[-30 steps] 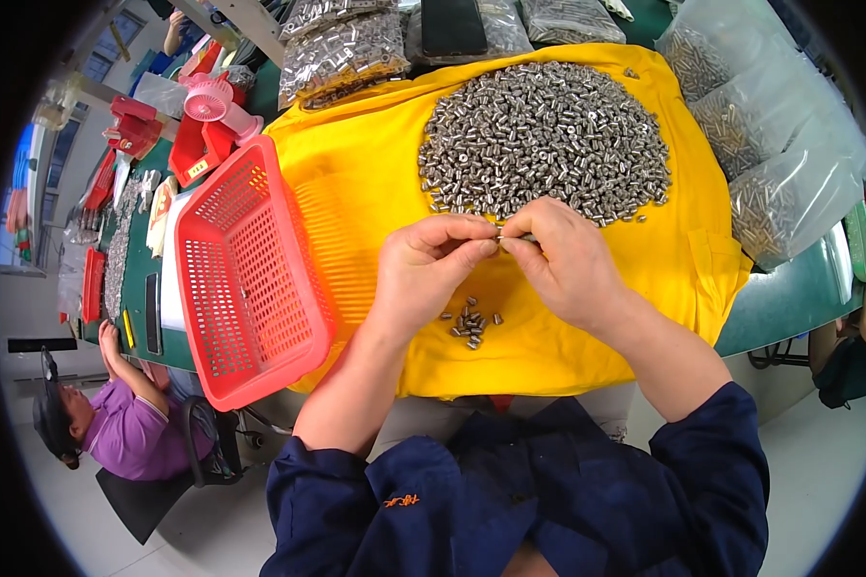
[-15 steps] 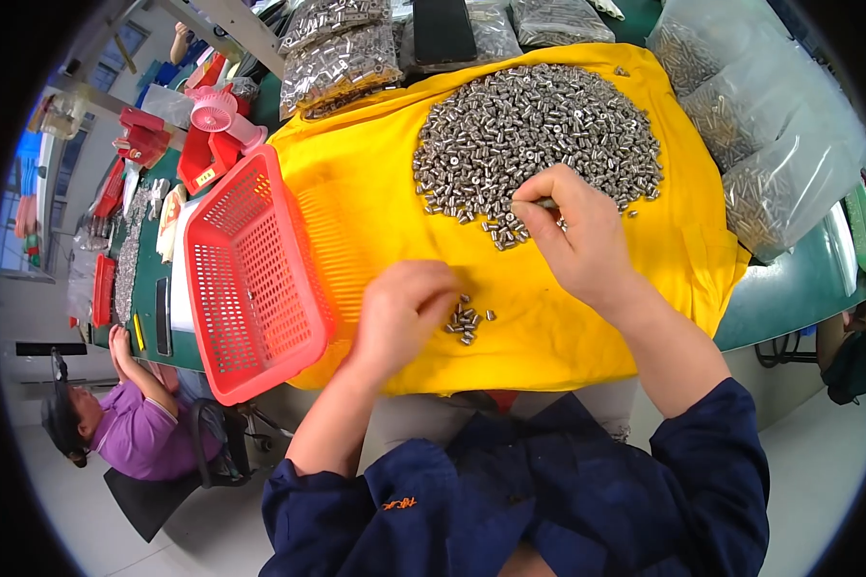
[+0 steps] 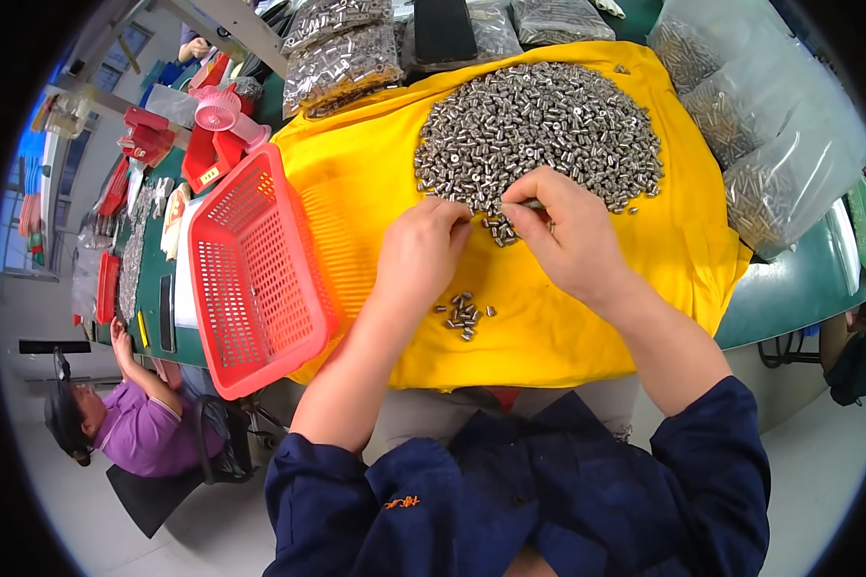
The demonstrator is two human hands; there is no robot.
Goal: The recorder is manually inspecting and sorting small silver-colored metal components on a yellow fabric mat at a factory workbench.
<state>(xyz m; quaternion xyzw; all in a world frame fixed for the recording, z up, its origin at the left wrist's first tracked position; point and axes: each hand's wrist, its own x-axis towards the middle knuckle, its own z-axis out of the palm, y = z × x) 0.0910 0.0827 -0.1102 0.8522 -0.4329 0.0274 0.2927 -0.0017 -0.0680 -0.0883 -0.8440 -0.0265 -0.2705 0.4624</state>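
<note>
A large heap of small silvery metal cylinders (image 3: 539, 125) lies on a yellow cloth (image 3: 356, 154). At the near edge of the heap, my right hand (image 3: 570, 236) is closed in a pinch of thumb and forefinger. My left hand (image 3: 419, 248) is just left of it, its fingertips pressed together beside the heap. What either hand holds is too small or too hidden to make out. Nearer to me, a small group of the same cylinders (image 3: 465, 315) sits apart on the cloth. A red perforated plastic basket (image 3: 260, 274) stands tilted at the cloth's left side.
Clear bags of metal parts (image 3: 342, 58) are stacked at the back, with a black flat device (image 3: 444, 31) among them. More bags (image 3: 760, 202) line the right side. Left are a pink fan (image 3: 218, 111), red bins (image 3: 212, 154) and a seated person in purple (image 3: 144, 428).
My left hand has moved up and away from the small group to the heap's edge, beside my right hand. The small group has gained a cylinder or so at its left. My right hand shifted slightly left.
</note>
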